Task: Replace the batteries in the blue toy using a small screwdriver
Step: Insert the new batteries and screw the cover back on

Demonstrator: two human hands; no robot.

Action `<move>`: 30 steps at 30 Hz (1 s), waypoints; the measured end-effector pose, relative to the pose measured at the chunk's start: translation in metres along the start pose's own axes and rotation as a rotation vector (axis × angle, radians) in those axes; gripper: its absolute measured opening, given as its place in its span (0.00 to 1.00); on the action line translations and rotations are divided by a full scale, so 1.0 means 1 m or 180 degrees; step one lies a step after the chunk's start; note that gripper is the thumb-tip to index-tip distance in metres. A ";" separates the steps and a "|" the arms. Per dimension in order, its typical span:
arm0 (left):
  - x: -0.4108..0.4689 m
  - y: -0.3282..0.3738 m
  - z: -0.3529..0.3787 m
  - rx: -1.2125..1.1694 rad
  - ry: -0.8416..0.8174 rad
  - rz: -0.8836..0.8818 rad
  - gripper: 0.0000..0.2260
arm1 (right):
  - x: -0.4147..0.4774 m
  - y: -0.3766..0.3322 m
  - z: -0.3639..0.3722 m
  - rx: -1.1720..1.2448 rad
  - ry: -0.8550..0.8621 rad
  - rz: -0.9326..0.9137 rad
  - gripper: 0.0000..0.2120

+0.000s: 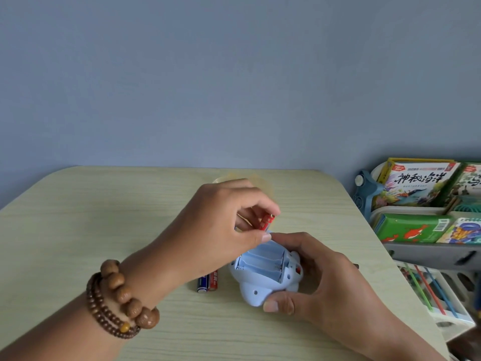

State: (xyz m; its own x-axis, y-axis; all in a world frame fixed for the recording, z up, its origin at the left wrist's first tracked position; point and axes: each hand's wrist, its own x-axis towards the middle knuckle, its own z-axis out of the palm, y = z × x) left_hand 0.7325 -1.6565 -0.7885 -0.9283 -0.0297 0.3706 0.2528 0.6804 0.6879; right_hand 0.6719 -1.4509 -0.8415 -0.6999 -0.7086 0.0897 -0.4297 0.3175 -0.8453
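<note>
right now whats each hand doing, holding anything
Left hand: closed, pinching a red battery above the toy.
Right hand: closed around the blue toy, steadying it with the battery compartment facing up.

Plain blue-grey wall (234, 74), pale wood-grain table (78, 230), bookshelf (416, 230) alongside

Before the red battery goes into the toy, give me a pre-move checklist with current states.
1. Battery compartment open, cover off: ok.
2. Slots empty: ok, none filled.
3. Right hand steadying blue toy on table: ok.
4. Left hand gripping red battery: ok.
5. Battery polarity matching slot: cannot tell.
6. Spare batteries beside toy: ok, two there.
</note>
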 end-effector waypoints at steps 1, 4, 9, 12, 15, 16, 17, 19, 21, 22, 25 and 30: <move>-0.001 -0.001 0.001 0.0076 -0.0022 0.0023 0.13 | 0.000 0.001 0.000 -0.0011 -0.0003 0.0006 0.37; -0.004 -0.001 0.002 0.0281 -0.0040 0.0037 0.11 | 0.000 0.003 0.000 -0.0032 0.0025 -0.0005 0.37; -0.009 -0.004 0.006 0.0510 -0.0044 0.0228 0.11 | 0.001 0.002 0.000 -0.0007 -0.0018 0.0017 0.36; -0.010 -0.003 0.006 0.0607 -0.0111 0.0348 0.12 | 0.002 0.001 0.000 0.0022 -0.0027 0.0003 0.33; -0.009 -0.001 0.010 0.0812 -0.0106 0.0491 0.14 | 0.002 0.003 -0.001 0.0073 -0.0016 0.0010 0.32; -0.009 -0.001 0.012 0.0850 -0.0091 0.0501 0.14 | 0.002 0.003 -0.001 0.0103 -0.0014 0.0012 0.33; -0.009 0.000 0.013 0.0881 -0.0090 0.0500 0.14 | 0.002 0.003 -0.001 0.0126 -0.0014 0.0014 0.34; -0.010 -0.001 0.015 0.1003 -0.0114 0.0584 0.11 | 0.002 0.004 -0.001 0.0158 -0.0026 0.0013 0.34; -0.011 -0.003 0.015 0.1125 -0.0133 0.0679 0.08 | 0.002 0.004 -0.002 0.0216 -0.0042 0.0019 0.34; -0.011 -0.003 0.015 0.1170 -0.0135 0.0700 0.07 | 0.002 0.004 -0.002 0.0235 -0.0049 0.0021 0.34; -0.012 -0.005 0.015 0.1266 -0.0178 0.0718 0.08 | 0.002 0.003 -0.001 0.0231 -0.0042 -0.0002 0.34; -0.012 -0.009 0.014 0.1277 -0.0207 0.0631 0.05 | 0.002 0.005 -0.002 0.0258 -0.0060 0.0044 0.37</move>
State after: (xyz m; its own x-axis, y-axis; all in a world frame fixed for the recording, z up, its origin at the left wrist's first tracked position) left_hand 0.7383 -1.6520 -0.8076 -0.8911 0.1670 0.4219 0.3136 0.8987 0.3065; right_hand 0.6671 -1.4500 -0.8443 -0.6944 -0.7163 0.0685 -0.3719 0.2758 -0.8863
